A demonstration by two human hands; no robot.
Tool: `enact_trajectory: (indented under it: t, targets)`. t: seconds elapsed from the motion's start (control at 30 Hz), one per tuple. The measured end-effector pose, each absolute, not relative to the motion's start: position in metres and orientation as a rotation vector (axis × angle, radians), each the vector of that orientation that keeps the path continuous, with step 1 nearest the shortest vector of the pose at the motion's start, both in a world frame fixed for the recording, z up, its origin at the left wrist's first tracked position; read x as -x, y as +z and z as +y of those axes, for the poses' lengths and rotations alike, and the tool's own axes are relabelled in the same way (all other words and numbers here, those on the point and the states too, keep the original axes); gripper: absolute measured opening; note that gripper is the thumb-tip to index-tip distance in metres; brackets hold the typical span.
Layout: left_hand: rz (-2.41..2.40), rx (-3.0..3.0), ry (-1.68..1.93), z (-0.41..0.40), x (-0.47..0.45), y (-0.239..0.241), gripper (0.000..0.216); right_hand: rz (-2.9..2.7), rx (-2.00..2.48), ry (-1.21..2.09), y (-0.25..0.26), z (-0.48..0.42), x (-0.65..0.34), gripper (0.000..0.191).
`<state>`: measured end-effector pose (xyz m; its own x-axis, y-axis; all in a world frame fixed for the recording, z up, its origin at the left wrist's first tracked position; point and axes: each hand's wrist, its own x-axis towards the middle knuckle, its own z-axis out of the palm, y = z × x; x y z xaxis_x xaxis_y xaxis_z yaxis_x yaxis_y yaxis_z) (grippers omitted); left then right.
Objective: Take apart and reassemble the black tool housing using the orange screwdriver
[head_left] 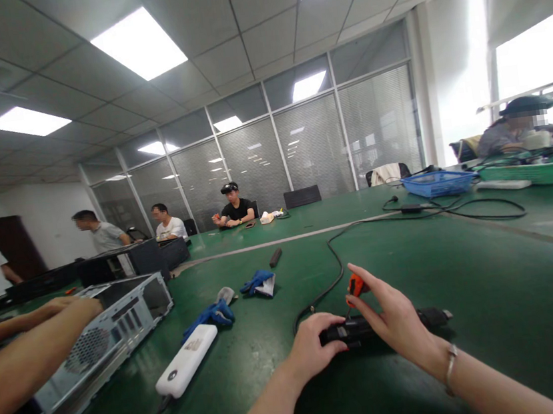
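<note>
The left hand (309, 349) had its fingers around the left end of the black device (359, 327), which lay below both hands on the green tabletop (259, 390), long axis running left to right. Above its middle, the right hand (395, 316) pinched an orange-handled screwdriver (355, 284), shaft slanting down toward the left hand; tip contact was unclear. A blue cloth bundle (259, 283) lay beyond.
</note>
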<state>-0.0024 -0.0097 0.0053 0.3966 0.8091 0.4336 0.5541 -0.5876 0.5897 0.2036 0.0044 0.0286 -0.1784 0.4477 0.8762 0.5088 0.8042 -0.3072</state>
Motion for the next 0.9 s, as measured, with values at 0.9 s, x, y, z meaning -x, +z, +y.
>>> enact_trajectory:
  t: [0.9]
  targets:
    - [1.2,-2.317,1.028,-0.007,0.003,0.002,0.048,-1.926,0.694,-0.025,0.031,-0.002,-0.194,0.047]
